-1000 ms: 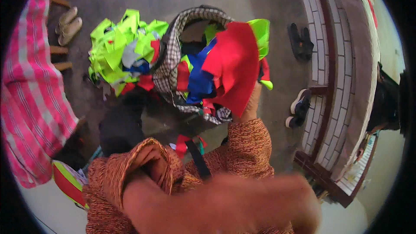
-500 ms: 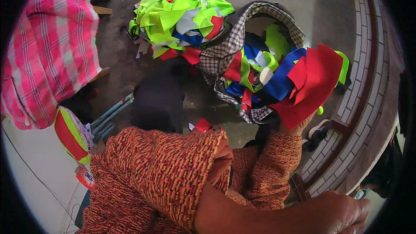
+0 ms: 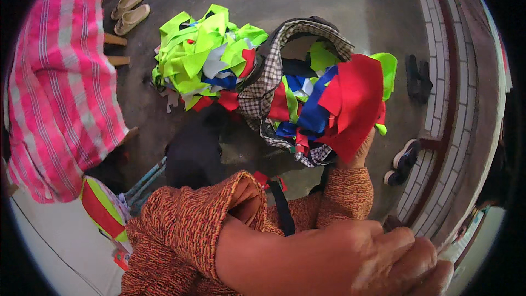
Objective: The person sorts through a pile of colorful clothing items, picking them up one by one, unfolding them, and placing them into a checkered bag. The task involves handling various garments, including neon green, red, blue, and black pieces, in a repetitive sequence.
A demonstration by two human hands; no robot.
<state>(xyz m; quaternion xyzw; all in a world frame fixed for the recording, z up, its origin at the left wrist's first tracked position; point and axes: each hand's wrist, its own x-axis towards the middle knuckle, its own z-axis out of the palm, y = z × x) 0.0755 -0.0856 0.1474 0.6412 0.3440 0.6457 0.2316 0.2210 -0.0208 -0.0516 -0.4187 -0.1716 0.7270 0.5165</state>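
My right hand (image 3: 364, 149) reaches forward and grips the lower edge of red fabric pieces (image 3: 359, 101), held up beside an open checked bag (image 3: 257, 90). Blue fabric (image 3: 313, 111) lies against the red, and lime fabric (image 3: 388, 71) shows behind it. More scraps in lime, blue, red and white fill the bag. My left hand (image 3: 378, 257) is close in front, its forearm crossing over the right sleeve. Its fingers are curled, with their tips hidden, so I cannot make out what they hold. A black strap (image 3: 282, 208) hangs between the arms.
A heap of mostly lime scraps (image 3: 203, 46) lies left of the bag on the grey floor. Pink checked cloth (image 3: 66, 87) covers furniture on the left. Beige shoes (image 3: 131, 13) stand beyond it. Dark sandals (image 3: 418, 79) and sneakers (image 3: 402, 161) sit by the white-brick ledge (image 3: 438, 77).
The whole view has shifted, with the bag and heap now further left. My left hand has come further up and left in the picture. My right hand still grips the red fabric.
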